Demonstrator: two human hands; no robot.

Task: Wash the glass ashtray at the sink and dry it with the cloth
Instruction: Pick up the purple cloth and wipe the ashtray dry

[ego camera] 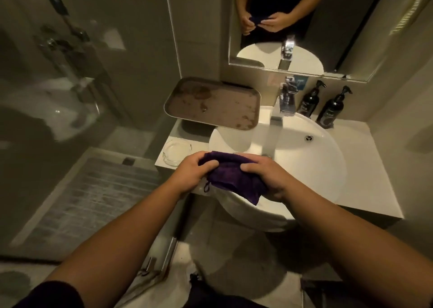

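Over the near rim of the sink (328, 167), I have both hands on the purple cloth (230, 179): my left hand (191, 170) bunches its left edge in a curled grip, my right hand (262, 179) pinches the right. The glass ashtray (176, 152) sits on the bench (375, 167) at nine o'clock from the cloth, just beside my left hand. A stained tray (213, 104) lies at twelve o'clock from the ashtray.
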